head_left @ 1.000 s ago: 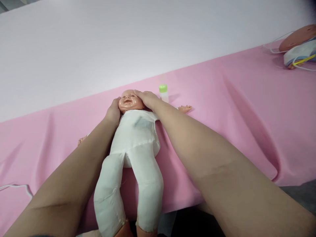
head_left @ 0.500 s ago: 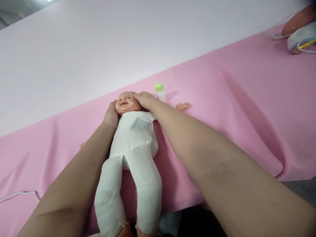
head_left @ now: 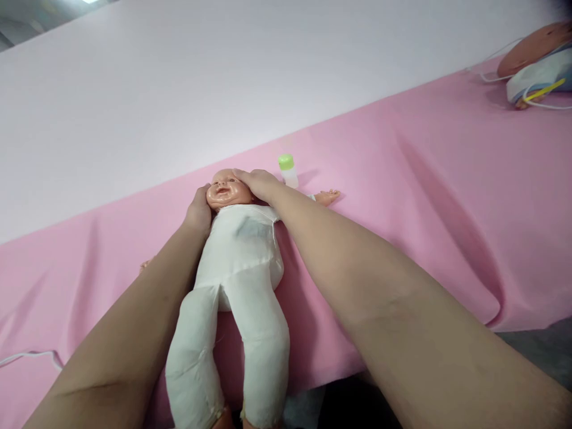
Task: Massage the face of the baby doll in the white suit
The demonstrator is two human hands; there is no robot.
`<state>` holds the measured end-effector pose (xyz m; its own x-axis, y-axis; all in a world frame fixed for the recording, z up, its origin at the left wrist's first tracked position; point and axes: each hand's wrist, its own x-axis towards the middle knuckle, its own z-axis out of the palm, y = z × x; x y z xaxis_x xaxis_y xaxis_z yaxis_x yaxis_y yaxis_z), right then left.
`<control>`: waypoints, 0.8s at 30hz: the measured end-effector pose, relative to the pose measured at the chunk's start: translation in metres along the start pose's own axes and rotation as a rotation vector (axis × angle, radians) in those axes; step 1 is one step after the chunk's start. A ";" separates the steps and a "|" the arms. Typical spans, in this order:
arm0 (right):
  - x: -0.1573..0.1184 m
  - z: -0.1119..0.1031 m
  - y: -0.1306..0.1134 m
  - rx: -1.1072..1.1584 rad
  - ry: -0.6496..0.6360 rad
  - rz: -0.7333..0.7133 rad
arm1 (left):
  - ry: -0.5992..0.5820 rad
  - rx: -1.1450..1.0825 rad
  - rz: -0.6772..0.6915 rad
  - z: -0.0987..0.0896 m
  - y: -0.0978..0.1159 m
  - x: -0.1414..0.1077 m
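Note:
A baby doll (head_left: 239, 244) with a hard plastic head and a white cloth body lies on its back, face up, legs pointing toward me. My left hand (head_left: 199, 207) cups the side of its head at the left, fingers partly hidden behind it. On the other side, my right hand (head_left: 260, 182) rests against the head, thumb laid over the brow by the eye; its other fingers are out of sight. A bluish-grey stain marks the doll's chest. Both doll arms stretch outward, partly covered by my forearms.
Just beyond my right wrist stands a small bottle (head_left: 288, 173) with a green cap. The pink sheet (head_left: 402, 196) has folds at the right. Another doll (head_left: 536, 65), with white tubing and a yellow strip, lies at the far right. A white cord (head_left: 33, 354) lies at lower left.
The whole view has shifted slightly, so things sit a little lower and further left. Both hands keep their place on the doll's head.

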<state>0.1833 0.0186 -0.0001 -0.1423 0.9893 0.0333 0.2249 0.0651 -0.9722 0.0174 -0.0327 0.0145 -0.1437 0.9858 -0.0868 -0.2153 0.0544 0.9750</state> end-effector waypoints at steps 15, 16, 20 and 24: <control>-0.001 0.001 0.001 -0.044 0.025 0.055 | -0.063 -0.051 -0.008 -0.008 -0.004 0.007; 0.001 0.002 0.003 -0.043 0.026 0.049 | -0.073 -0.048 -0.005 -0.010 -0.005 0.010; 0.008 0.004 0.009 -0.015 0.027 0.018 | -0.088 -0.034 0.003 -0.013 -0.008 0.015; 0.013 0.007 0.014 0.002 0.042 0.038 | -0.083 -0.028 0.018 -0.011 -0.007 0.013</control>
<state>0.1782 0.0316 -0.0147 -0.0932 0.9956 0.0062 0.2273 0.0273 -0.9734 0.0063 -0.0221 0.0045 -0.0671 0.9964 -0.0510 -0.2401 0.0335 0.9702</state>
